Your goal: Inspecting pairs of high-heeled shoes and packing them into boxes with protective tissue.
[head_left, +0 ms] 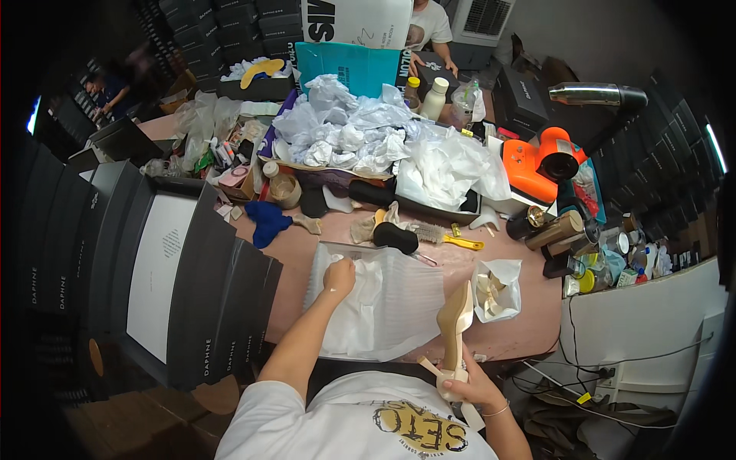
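My right hand (474, 383) is wrapped around a beige high-heeled shoe (455, 316), held sole-side out in front of my shirt at the table's near edge. A pale piece (471, 416) sticks out below that hand; whether it belongs to the same shoe I cannot tell. On the table, my left hand (340, 277) is closed in a fist over white tissue paper (366, 287) and seems to pinch its upper left part. Beneath the tissue lies a translucent, ribbed sheet (418, 295). To the right, white paper (512, 271) cups a gold bow-like piece (494, 290).
Stacked dark shoe boxes (230, 307) crowd the left side. Behind my hands lie a yellow-handled brush (452, 239), a black sponge-like pad (395, 238) and a blue cloth (267, 222). Crumpled paper (345, 126) fills a far box, near an orange device (529, 169). Another person (433, 27) stands opposite.
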Demonstrator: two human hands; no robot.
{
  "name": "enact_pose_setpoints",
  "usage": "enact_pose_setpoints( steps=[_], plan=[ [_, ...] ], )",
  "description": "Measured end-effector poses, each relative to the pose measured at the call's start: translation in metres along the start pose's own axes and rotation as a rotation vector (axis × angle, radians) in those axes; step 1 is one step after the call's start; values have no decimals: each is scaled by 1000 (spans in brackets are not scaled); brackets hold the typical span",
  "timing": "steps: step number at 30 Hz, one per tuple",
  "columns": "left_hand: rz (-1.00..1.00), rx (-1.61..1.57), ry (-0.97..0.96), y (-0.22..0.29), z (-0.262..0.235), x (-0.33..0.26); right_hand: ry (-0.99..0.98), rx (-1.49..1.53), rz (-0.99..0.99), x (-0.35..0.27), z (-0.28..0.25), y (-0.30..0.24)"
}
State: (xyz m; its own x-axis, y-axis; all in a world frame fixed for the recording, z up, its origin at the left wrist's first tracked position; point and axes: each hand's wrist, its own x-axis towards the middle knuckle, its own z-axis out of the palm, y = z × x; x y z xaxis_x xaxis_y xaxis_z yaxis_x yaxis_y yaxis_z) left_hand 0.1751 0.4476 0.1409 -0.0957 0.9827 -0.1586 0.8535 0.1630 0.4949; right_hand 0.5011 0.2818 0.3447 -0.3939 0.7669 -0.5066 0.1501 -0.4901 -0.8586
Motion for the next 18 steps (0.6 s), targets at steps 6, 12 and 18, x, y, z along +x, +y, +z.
enact_pose_setpoints(
  steps=[6,12,18],
  plan=[
    [304,-591,298,78,-159,-80,-470,647,-27,3,0,-55],
    [280,-752,575,65,-141,-157,-580,390,106,67,39,-101],
    [112,-192,484,23,-111,-200,-651,435,174,104,49,-21]
  ],
)
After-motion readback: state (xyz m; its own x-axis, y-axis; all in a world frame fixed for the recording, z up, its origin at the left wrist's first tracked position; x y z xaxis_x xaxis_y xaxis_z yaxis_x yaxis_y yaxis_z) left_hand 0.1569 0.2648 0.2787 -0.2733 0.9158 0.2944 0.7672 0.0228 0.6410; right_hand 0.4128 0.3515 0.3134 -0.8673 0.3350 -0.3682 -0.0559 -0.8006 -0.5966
